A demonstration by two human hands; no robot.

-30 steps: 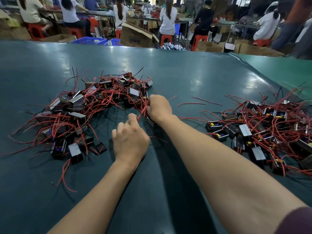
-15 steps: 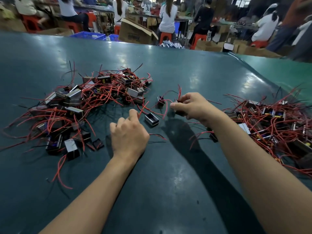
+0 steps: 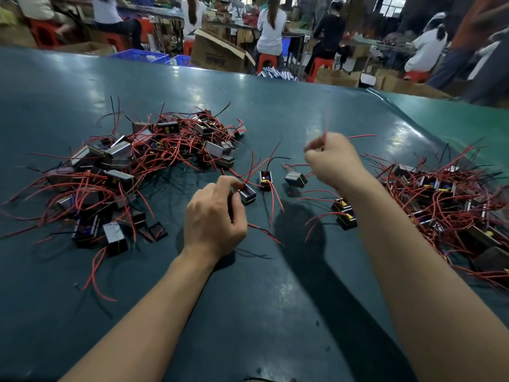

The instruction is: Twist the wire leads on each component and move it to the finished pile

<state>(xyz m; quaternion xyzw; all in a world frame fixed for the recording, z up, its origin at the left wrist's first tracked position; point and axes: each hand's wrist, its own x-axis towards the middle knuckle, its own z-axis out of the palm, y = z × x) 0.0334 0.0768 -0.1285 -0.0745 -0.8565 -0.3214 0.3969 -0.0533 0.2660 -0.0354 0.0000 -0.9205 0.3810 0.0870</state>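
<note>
A: State the left hand (image 3: 213, 216) grip.
B: Fingers curled, pinching red leads at a small black component (image 3: 248, 193) on the green table (image 3: 275, 312), just right of the left pile (image 3: 143, 166).
A: Right hand (image 3: 332, 159)?
B: Raised, blurred, pinching a red wire (image 3: 325, 128). Right pile (image 3: 446, 199) lies beside its forearm.

Right hand (image 3: 332, 158) motion-blurred; right pile (image 3: 451, 199) cut by edge
</note>
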